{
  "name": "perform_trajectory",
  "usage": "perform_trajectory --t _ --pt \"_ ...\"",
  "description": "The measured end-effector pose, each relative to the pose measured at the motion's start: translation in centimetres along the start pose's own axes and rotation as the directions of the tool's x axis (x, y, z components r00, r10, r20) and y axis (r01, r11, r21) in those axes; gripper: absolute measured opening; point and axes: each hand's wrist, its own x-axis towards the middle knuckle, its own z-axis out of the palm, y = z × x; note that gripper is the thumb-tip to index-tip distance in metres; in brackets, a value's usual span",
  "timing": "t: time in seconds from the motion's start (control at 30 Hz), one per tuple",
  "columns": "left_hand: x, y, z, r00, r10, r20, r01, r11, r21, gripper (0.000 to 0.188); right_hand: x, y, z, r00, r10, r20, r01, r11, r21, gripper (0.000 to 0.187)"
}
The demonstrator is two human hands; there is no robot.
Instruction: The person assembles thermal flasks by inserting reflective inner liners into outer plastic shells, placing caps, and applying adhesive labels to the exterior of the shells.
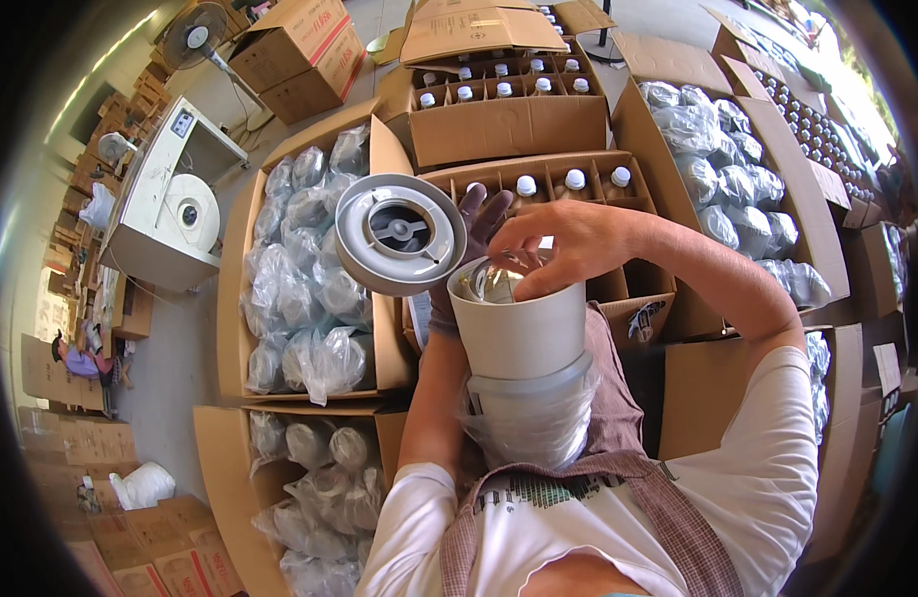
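Workroom: cardboard cartons [509, 139] on grey floor [169, 393].
Cartons hold: plastic-wrapped pieces [305, 289] left of centre, white-capped bottles [526, 188] top centre.
White cylinder [524, 333]: centre, mouth up, clear plastic [539, 433] around its lower end.
Grey round piece [401, 235]: just left of the mouth.
Right hand [578, 244]: half curled, fingers in the mouth; grip unclear.
Left hand [479, 224]: gloved, fingers spread behind both; hold hidden.

Grey flr [179, 348] here, white cabinet [146, 209] twd its L edge, stand fan [195, 36] beyond; daylight [862, 55] v. bright, far R corner.
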Motion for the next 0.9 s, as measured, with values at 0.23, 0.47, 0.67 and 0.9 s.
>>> perform_trajectory --t 0.23,0.47,0.67,0.9 --pt "-0.5 -0.5 -0.4 0.992 0.054 0.113 -0.034 0.985 -0.171 0.079 0.2 -1.2 0.6 1.0 0.019 0.023 -0.016 0.992 -0.127 0.048" --pt "-1.6 -1.2 -1.8 0.998 0.034 0.056 -0.026 0.992 -0.127 0.082 0.9 -1.6 1.1 0.985 -0.075 0.152 0.096 0.986 -0.138 0.042" --pt "-1.9 -1.7 -1.4 0.991 0.119 0.063 -0.118 0.993 -0.021 0.085 1.2 -2.3 2.2 0.989 -0.051 0.14 0.089 0.956 -0.28 0.045" --pt "-1.2 -0.5 -2.3 0.999 0.037 -0.033 -0.039 0.998 -0.057 0.067 1.4 -3.3 3.6 0.994 -0.096 0.046 0.107 0.926 -0.362 0.045"
